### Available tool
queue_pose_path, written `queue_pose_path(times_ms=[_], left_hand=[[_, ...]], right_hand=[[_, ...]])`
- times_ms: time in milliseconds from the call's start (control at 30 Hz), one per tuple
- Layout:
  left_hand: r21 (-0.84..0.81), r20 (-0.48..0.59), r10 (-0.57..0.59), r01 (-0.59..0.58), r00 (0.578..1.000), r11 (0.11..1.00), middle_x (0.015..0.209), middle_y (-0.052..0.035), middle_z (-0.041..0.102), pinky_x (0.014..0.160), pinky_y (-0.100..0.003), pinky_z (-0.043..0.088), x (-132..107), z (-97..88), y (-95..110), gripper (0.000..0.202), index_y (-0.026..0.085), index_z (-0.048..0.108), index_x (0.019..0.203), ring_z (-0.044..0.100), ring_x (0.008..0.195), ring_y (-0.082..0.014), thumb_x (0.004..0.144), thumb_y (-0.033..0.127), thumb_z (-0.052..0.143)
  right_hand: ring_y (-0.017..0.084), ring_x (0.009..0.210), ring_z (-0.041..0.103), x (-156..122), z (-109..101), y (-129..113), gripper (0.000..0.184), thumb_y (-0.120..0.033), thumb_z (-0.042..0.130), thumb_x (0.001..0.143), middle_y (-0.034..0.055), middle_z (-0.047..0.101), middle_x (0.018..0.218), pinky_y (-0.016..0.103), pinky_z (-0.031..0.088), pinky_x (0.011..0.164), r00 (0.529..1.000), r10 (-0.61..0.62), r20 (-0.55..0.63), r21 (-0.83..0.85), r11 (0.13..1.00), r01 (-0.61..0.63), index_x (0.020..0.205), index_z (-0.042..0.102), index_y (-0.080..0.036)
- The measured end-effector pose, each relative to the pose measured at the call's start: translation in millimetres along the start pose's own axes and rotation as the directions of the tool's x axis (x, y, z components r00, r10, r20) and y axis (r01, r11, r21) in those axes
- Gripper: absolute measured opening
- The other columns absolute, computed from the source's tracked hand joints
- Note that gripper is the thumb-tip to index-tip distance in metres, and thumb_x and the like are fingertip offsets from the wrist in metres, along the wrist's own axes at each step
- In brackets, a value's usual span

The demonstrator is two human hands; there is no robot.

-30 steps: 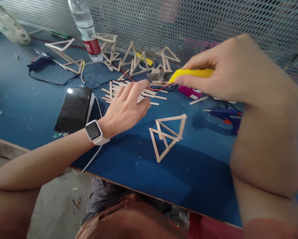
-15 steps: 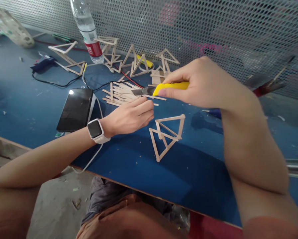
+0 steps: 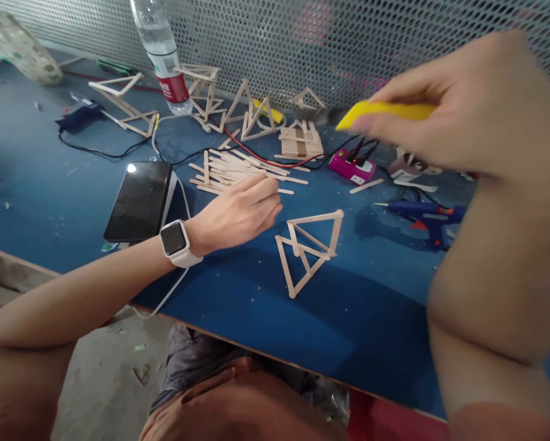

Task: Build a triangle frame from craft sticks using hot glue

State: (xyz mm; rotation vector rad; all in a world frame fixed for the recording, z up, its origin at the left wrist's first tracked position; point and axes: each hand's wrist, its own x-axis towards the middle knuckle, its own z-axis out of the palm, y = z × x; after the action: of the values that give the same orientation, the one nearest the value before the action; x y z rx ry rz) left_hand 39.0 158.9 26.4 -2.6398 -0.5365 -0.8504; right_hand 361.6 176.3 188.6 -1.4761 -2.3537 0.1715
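Observation:
My right hand (image 3: 454, 110) is raised at the upper right, closed around a yellow utility knife (image 3: 385, 111) whose blade end points left; the hand is blurred by motion. My left hand (image 3: 238, 211), with a white smartwatch (image 3: 176, 242) on the wrist, rests on the blue table with fingers curled together beside a pile of loose wooden craft sticks (image 3: 238, 168). Whether it pinches a stick is hidden. A triangular frame of glued sticks (image 3: 309, 248) lies just right of the left hand.
A black phone (image 3: 139, 199) lies left of my wrist. Blue glue guns (image 3: 424, 214) (image 3: 79, 113), a pink device (image 3: 351, 168) with wires, a water bottle (image 3: 160, 52) and several stick frames (image 3: 252, 113) stand along the perforated metal screen (image 3: 275, 37). The table's front edge (image 3: 256, 352) runs below.
My right hand with the yellow knife swung left toward the stick pile, then back up to the right. My left hand's fingers closed and settled by the sticks.

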Motion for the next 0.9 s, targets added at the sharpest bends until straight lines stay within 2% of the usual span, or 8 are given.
queue_pose_path(times_ms=[100, 233, 300, 367, 533, 667, 800, 900], left_hand=[[-0.033, -0.003, 0.017, -0.017, 1.0, 0.999, 0.096, -0.009, 0.067, 0.087, -0.043, 0.061, 1.5, 0.2, 7.1, 0.049, 0.02, 0.072, 0.098, 0.066, 0.093, -0.0265, 0.13, 0.02, 0.034], [-0.073, -0.025, 0.023, -0.025, 0.999, 0.997, 0.101, -0.0109, 0.07, 0.089, -0.042, 0.062, 3.2, -1.3, 13.3, 0.049, 0.02, 0.072, 0.098, 0.065, 0.093, -0.0263, 0.13, 0.02, 0.035], [-0.095, -0.029, 0.01, -0.012, 1.0, 0.995, 0.103, -0.0119, 0.072, 0.091, -0.042, 0.064, 3.0, -2.1, 13.4, 0.048, 0.02, 0.072, 0.098, 0.065, 0.093, -0.0267, 0.129, 0.019, 0.036], [-0.118, -0.024, -0.01, 0.007, 1.0, 0.993, 0.104, -0.0127, 0.074, 0.092, -0.044, 0.064, 2.4, -2.0, 12.4, 0.046, 0.02, 0.073, 0.1, 0.066, 0.094, -0.0272, 0.129, 0.019, 0.037], [-0.168, -0.018, -0.083, 0.079, 0.996, 0.983, 0.113, -0.0142, 0.08, 0.1, -0.045, 0.068, 1.7, 1.3, 11.6, 0.043, 0.016, 0.077, 0.115, 0.074, 0.103, -0.0278, 0.127, 0.015, 0.036], [-0.205, -0.021, -0.119, 0.112, 0.993, 0.972, 0.142, -0.0181, 0.085, 0.113, -0.046, 0.071, -0.3, 0.8, 15.0, 0.039, 0.016, 0.077, 0.122, 0.083, 0.124, -0.0283, 0.126, 0.013, 0.038], [-0.235, 0.027, -0.236, 0.235, 0.971, 0.943, 0.183, -0.0258, 0.066, 0.104, -0.051, 0.076, -1.2, -2.4, 17.2, 0.038, 0.016, 0.082, 0.125, 0.089, 0.117, -0.0272, 0.125, 0.015, 0.043], [-0.272, 0.058, -0.32, 0.323, 0.946, 0.906, 0.198, -0.0282, 0.047, 0.09, -0.051, 0.076, 0.3, -3.4, 15.9, 0.042, 0.018, 0.083, 0.141, 0.09, 0.101, -0.0234, 0.125, 0.016, 0.044]], right_hand=[[0.023, 0.06, 0.056, -1.0, -3.9, 15.3, 0.055, -0.086, 0.073, 0.108, 0.0032, 0.063, 0.063, 0.044, 0.042, 0.061, 0.975, 0.123, -0.183, -0.139, 0.979, -0.149, 0.101, 0.091, -0.035], [0.024, 0.066, 0.062, 18.9, 22.3, 28.6, 0.057, -0.081, 0.077, 0.107, 0.0063, 0.075, 0.071, 0.045, 0.053, 0.074, 0.952, 0.291, 0.091, -0.307, 0.918, -0.251, 0.1, 0.092, -0.026], [0.025, 0.085, 0.072, 34.0, 51.9, 33.1, 0.056, -0.072, 0.076, 0.11, 0.0129, 0.089, 0.103, 0.047, 0.059, 0.088, 0.94, 0.187, 0.286, -0.237, 0.964, -0.12, 0.121, 0.095, -0.021], [0.031, 0.106, 0.08, 46.7, 85.8, 36.7, 0.053, -0.061, 0.078, 0.11, 0.0181, 0.092, 0.13, 0.05, 0.063, 0.101, 0.936, 0.157, 0.314, -0.16, 0.981, -0.111, 0.137, 0.094, -0.019], [0.043, 0.148, 0.077, 55.7, 133.4, 36.5, 0.051, -0.035, 0.081, 0.102, 0.017, 0.081, 0.163, 0.062, 0.06, 0.133, 0.986, -0.051, 0.157, 0.078, 0.996, 0.039, 0.151, 0.089, -0.023], [0.035, 0.125, 0.084, 50.3, 122.5, 22.3, 0.038, -0.057, 0.08, 0.107, 0.0101, 0.09, 0.141, 0.054, 0.071, 0.111, 0.973, -0.163, 0.161, 0.405, 0.91, 0.086, 0.133, 0.094, -0.033], [0.027, 0.1, 0.085, 47.7, 113.1, 11.9, 0.037, -0.061, 0.084, 0.106, 0.006, 0.093, 0.111, 0.042, 0.07, 0.09, 0.812, -0.357, 0.462, 0.553, 0.831, 0.05, 0.12, 0.095, -0.029], [0.026, 0.099, 0.086, 47.6, 113.5, 13.4, 0.031, -0.055, 0.089, 0.104, 0.0061, 0.093, 0.11, 0.039, 0.07, 0.087, 0.752, -0.366, 0.548, 0.557, 0.83, -0.002, 0.117, 0.094, -0.027]])
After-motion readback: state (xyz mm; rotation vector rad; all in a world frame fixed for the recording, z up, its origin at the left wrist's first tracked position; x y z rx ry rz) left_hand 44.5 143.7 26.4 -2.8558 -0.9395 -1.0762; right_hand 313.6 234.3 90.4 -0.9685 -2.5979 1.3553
